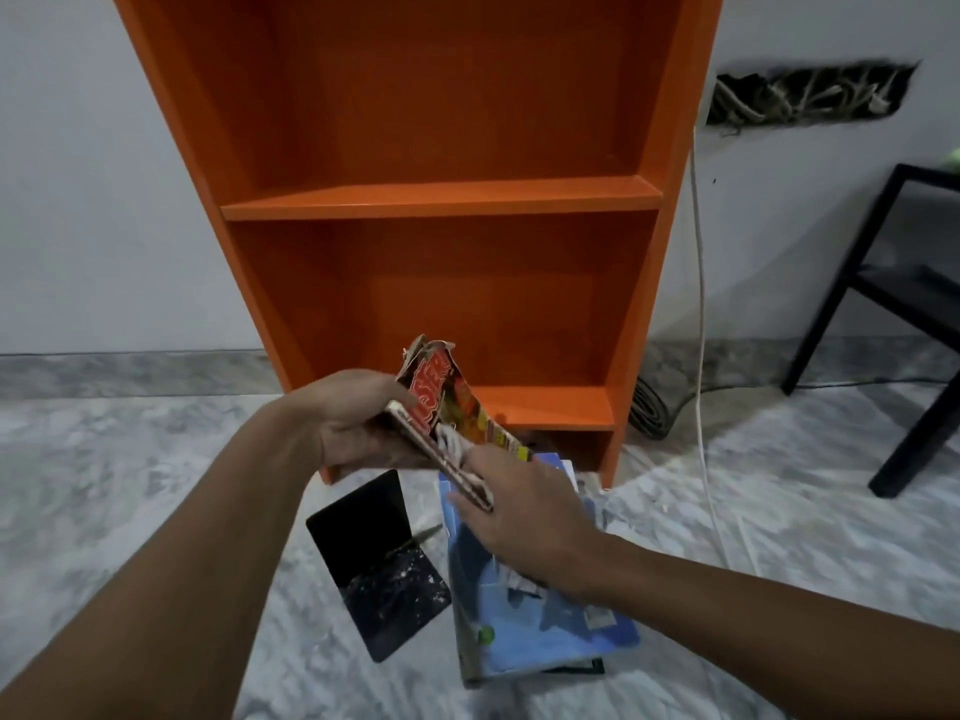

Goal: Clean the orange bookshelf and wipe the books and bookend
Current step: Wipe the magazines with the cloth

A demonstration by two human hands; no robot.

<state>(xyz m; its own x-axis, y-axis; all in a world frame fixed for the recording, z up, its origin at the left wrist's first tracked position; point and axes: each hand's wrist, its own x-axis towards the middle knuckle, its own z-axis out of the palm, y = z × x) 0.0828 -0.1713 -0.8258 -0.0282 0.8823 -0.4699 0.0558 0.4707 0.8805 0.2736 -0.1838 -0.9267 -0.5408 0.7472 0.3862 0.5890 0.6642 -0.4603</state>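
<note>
We see a smooth, matt-painted orange bookshelf (441,200), a glossy paper-covered book (452,407), a speckled black bookend (379,563), polished marble floor (130,459).

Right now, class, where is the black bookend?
The black bookend lies on the floor, lower centre of the head view, left of the blue books, before the orange bookshelf.

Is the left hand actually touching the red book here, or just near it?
Touching. The head view shows the left hand gripping the red book by its edge, fingers wrapped under it, holding it up in front of the orange bookshelf.
</note>
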